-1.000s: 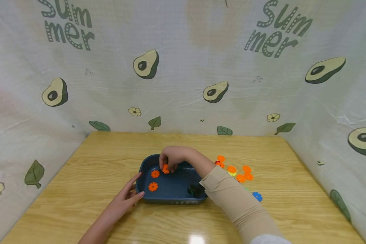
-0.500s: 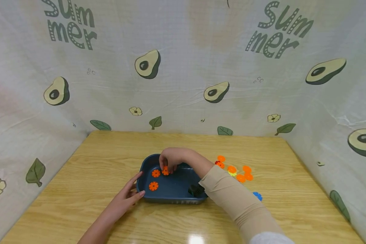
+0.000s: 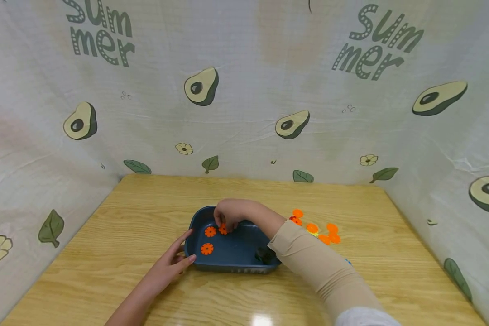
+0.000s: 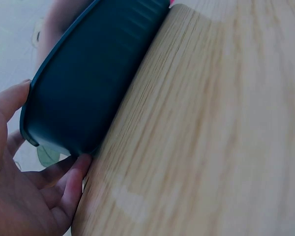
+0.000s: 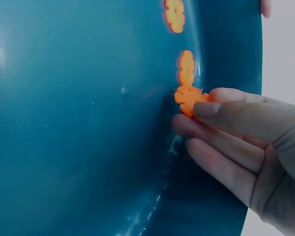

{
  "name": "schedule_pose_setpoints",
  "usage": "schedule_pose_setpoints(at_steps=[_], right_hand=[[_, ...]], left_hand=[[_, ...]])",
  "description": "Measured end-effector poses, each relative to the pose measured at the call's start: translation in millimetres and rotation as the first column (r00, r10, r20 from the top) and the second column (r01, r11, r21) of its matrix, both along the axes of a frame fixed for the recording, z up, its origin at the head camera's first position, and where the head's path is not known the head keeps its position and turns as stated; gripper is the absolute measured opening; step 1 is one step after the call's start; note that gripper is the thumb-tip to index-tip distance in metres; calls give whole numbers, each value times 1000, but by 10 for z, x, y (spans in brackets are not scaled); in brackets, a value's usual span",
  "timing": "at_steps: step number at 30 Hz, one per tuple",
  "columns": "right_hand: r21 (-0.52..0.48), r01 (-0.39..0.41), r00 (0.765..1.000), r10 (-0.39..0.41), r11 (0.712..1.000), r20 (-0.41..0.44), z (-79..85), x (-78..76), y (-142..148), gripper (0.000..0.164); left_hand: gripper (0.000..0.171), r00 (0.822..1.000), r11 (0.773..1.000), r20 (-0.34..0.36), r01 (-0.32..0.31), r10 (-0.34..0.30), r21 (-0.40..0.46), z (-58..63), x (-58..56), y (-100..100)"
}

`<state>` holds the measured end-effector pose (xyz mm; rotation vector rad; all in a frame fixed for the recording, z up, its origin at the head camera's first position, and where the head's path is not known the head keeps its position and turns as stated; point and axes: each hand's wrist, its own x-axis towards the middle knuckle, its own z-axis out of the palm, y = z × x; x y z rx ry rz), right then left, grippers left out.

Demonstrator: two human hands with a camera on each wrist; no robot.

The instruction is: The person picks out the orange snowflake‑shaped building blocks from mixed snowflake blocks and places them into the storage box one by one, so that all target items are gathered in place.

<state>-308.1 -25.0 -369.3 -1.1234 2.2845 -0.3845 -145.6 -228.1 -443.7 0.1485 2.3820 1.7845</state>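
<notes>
In the head view a dark blue tray [image 3: 232, 262] sits on the wooden table. My left hand [image 3: 172, 259] holds its left end, thumb at the near corner and a finger on the rim; the left wrist view shows other fingers curled against the lower side. Over the tray's far-left part, my right hand [image 3: 233, 212] pinches an orange notched disc [image 5: 188, 101] between thumb and fingers, low near the tray floor. In the right wrist view that disc overlaps or touches another orange disc [image 5: 186, 68] lying inside. A further orange disc [image 3: 207, 249] lies near the tray's near-left corner.
Black items [image 3: 265, 255] lie at the tray's right end, partly behind my right sleeve. Several orange discs [image 3: 312, 227], with bits of red and yellow, are scattered on the table to the right. A blue piece [image 3: 348, 261] peeks past the sleeve. A printed cloth [image 3: 244, 90] hangs behind.
The head view has shifted slightly. My right hand has lowered a little, bringing its orange disc closer to the neighbouring one. My left hand stays on the tray.
</notes>
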Motion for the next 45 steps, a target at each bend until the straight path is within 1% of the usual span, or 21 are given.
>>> schedule_pose_setpoints(at_steps=[5, 9, 19, 26, 35, 40, 45], right_hand=[[14, -48, 999, 48, 999, -22, -53, -3, -12, 22], [37, -71, 996, 72, 997, -42, -79, -13, -25, 25], [65, -83, 994, 87, 994, -68, -50, 14, -47, 30], [97, -88, 991, 97, 991, -97, -78, 31, -69, 26], [108, -113, 982, 127, 988, -142, -105, 59, -77, 25], [129, -144, 966, 168, 981, -197, -131, 45, -87, 25], [163, -193, 936, 232, 968, -267, -157, 29, -98, 22]], left_hand=[[68, 1000, 1000, 6, 0, 0, 3, 0, 5, 1], [69, 1000, 1000, 9, 1, -1, 2, 2, 10, 4], [68, 1000, 1000, 8, -2, 2, 2, 16, 2, 4], [68, 1000, 1000, 7, -3, 3, 8, 17, 4, 0], [69, 1000, 1000, 3, 0, 0, 9, 17, 11, -2], [69, 1000, 1000, 3, -3, 3, 8, 17, 14, 0], [70, 1000, 1000, 6, -7, 7, 3, 14, 17, 5]])
